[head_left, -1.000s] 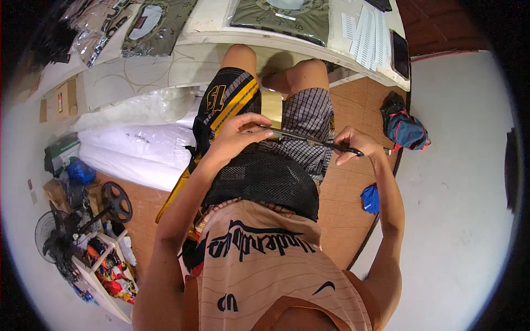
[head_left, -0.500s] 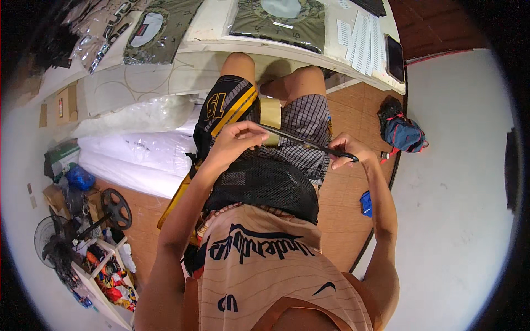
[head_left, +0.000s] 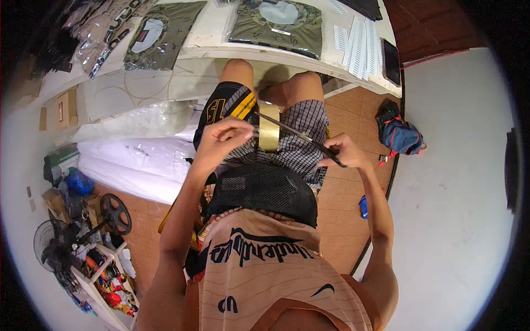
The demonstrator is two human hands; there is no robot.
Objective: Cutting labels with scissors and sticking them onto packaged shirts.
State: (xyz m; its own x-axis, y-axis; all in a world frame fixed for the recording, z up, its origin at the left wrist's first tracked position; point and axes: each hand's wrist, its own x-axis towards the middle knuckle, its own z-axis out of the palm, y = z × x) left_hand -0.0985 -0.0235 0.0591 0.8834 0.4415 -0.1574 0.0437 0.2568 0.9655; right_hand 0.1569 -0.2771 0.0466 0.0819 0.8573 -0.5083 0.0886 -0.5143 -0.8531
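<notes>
Between my two hands, over my lap, there is one pair of scissors and one gold-tan tape roll, the roll just beyond my left hand's fingertips and between my thighs. Ahead of my hands, on the desk, I count two olive-green packs in clear plastic, one beyond my left hand and one straight ahead. One dark phone lies beyond my right hand, next to several label strips, too crowded to count.

Well to the left of my left hand are white plastic sheeting and, farther back, one fan. To the right of my right hand one blue-and-red bag is on the floor. The scissors' blades cross in front of the roll and hide a slice of it; black mesh covers my lap nearest my body.

My right hand is curled round the scissors' dark handles, blades slanting forward and left. My left hand is half curled, thumb and fingertips close together, with something small and pale at the tips; I can't tell whether it is gripped. Both elbows are bent, forearms reaching forward.
</notes>
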